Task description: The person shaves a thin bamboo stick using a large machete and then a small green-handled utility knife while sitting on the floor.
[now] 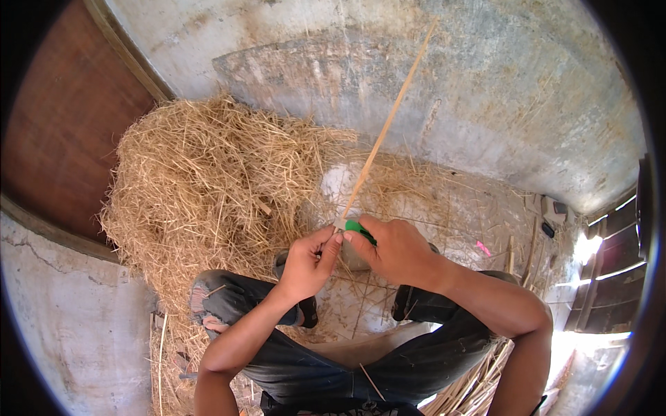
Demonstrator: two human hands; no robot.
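Observation:
My left hand pinches the lower end of a long thin bamboo stick that rises up and to the right against the wall. My right hand is closed around a green-handled tool, held against the stick's lower end right beside my left fingers. Both hands meet above my knees, which are in dark torn trousers.
A big heap of dry straw lies to the left and ahead. A stained concrete wall stands behind, a brown wooden door at left. Cut bamboo strips lie at lower right, a slatted wooden panel at far right.

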